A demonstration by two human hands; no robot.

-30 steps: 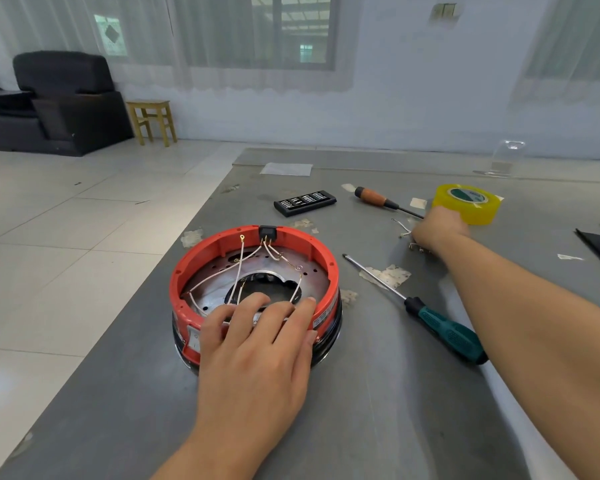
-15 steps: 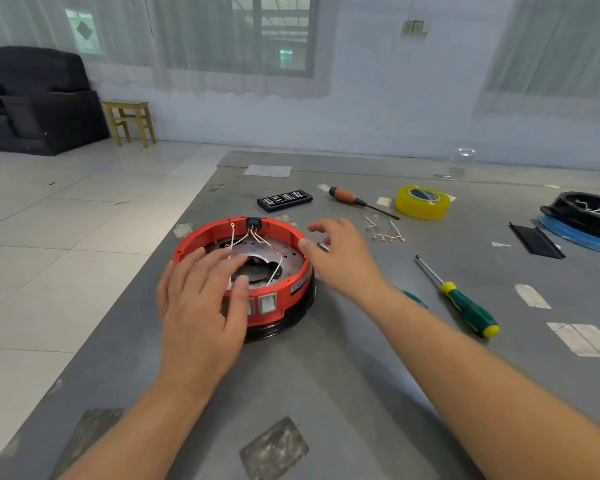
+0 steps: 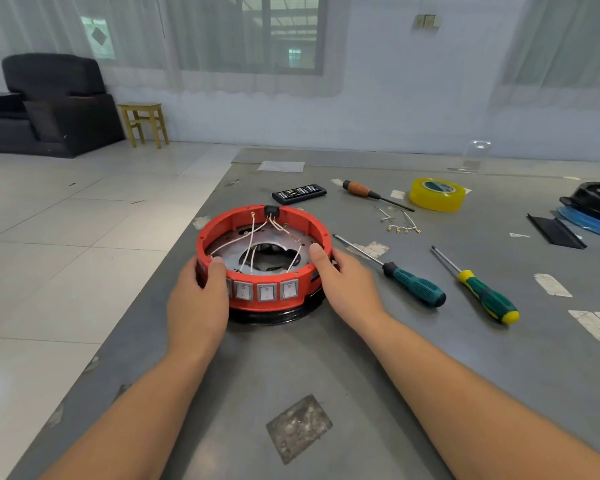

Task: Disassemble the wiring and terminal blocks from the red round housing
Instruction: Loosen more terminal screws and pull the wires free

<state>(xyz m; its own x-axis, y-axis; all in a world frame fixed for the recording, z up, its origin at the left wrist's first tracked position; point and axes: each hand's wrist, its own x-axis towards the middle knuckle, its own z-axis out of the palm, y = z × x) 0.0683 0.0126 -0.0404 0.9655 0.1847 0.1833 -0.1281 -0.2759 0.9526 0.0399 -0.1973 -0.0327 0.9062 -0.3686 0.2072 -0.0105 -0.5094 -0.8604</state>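
The red round housing (image 3: 293, 216) stands on a black base on the grey table (image 3: 326, 358). White wires (image 3: 250, 239) run inside it from a black terminal block (image 3: 271, 212) at its far rim down to a metal plate. Three rocker switches (image 3: 266, 292) face me on its near wall. My left hand (image 3: 196, 303) grips the housing's left side, thumb over the rim. My right hand (image 3: 343, 282) grips its right side, thumb on the rim. Loose removed wires with brass terminals (image 3: 399, 223) lie on the table to the right.
Two green-handled screwdrivers (image 3: 413, 285) (image 3: 485, 299) lie right of the housing. Farther back are a wooden-handled screwdriver (image 3: 361, 190), a yellow tape roll (image 3: 436, 194) and a black bit case (image 3: 298, 194). A black and blue part (image 3: 593, 206) sits at the right edge. The table's left edge runs close to the housing.
My right hand came back from the loose wires to the housing. Both hands went from hovering over it to gripping its sides; the housing's switches now face me.
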